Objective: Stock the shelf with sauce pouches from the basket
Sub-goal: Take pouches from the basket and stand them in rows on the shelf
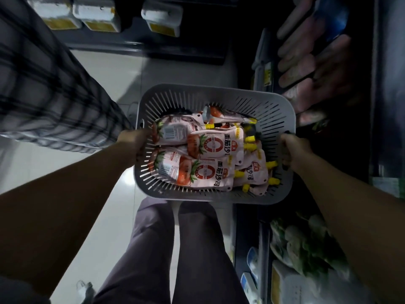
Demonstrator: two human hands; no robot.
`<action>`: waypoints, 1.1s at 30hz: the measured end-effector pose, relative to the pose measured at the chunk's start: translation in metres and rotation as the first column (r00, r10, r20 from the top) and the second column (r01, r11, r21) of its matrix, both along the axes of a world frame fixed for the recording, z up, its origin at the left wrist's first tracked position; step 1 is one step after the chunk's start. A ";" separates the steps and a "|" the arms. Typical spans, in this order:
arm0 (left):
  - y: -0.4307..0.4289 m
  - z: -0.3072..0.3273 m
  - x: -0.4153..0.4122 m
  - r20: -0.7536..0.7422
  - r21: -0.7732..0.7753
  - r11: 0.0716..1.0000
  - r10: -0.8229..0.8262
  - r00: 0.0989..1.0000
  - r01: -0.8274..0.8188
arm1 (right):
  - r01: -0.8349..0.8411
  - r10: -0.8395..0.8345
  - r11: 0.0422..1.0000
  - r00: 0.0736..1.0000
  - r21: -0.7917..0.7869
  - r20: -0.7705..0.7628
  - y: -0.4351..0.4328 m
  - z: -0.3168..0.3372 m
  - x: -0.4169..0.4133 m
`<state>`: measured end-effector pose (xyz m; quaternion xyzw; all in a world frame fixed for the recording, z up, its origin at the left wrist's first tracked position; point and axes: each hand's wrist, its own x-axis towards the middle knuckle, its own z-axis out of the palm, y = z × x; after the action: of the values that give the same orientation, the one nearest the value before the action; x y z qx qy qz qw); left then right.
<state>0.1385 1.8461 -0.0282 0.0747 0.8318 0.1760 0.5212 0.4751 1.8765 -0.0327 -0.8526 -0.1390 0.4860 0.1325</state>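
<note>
Nearest the camera, the person's trousers (175,249) stand over a pale floor (114,205).

Both forearms reach forward to the basket (197,91), which is carried level above the knees.

- The left hand (135,143) grips the left rim, fingers curled over the edge.
- The right hand (293,150) grips the opposite rim, fingers wrapped round it. A hold on each side likely keeps the load balanced and stops it tipping.

The pouches (210,150) are all in the basket, lying flat and overlapping, yellow caps mostly towards the right wall. None is in hand, so stocking appears not yet begun.

The basket's right end is near the shelf (262,69), probably to shorten the reach for each transfer. Pinkish packs (306,62) already lie on that shelf. They are too dark and blurred to identify.

At far left hangs a plaid sleeve (43,84) of another person.
</note>
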 end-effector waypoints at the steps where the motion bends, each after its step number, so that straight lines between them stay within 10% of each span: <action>1: 0.000 0.001 -0.001 -0.016 -0.004 0.999 -0.039 0.999 0.039 | -0.005 0.005 1.000 1.000 0.012 -0.001 -0.001 0.002 -0.001; 4: 0.001 0.003 0.002 -0.167 -0.027 0.961 -0.277 0.946 0.276 | -0.079 0.069 0.992 0.992 0.094 0.102 -0.002 0.004 -0.010; 10: -0.007 0.027 0.027 -0.757 -0.037 0.605 -0.536 0.373 0.795 | -0.681 0.343 0.685 0.615 0.259 0.710 -0.023 0.023 -0.030; 13: -0.005 0.025 0.040 -0.785 0.050 0.295 -0.580 0.220 0.954 | -0.517 0.424 0.816 0.839 0.258 0.341 -0.045 0.021 -0.060; 17: 0.012 0.017 0.071 -0.575 0.063 0.213 -0.790 0.210 0.975 | -0.470 0.453 0.873 0.880 -0.132 -0.140 -0.077 0.010 -0.087; 22: 0.028 -0.009 0.087 -0.103 0.061 0.324 -0.939 0.329 0.944 | -0.487 0.465 0.852 0.872 -0.192 -0.151 -0.079 -0.009 -0.089; 29: 0.042 -0.028 0.094 -0.136 0.081 0.267 -0.952 0.276 0.960 | -0.192 0.168 0.971 0.971 -0.139 -0.170 -0.084 -0.030 -0.088; 33: 0.042 -0.033 0.101 -0.238 -0.090 0.105 -0.968 0.081 0.990 | -0.031 0.032 0.999 0.990 0.013 -0.137 -0.080 -0.025 -0.085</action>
<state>0.2391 1.8885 -0.0615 0.6554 0.6142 -0.1882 0.3972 0.3902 1.7970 -0.0577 -0.8142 -0.1458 0.5446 0.1389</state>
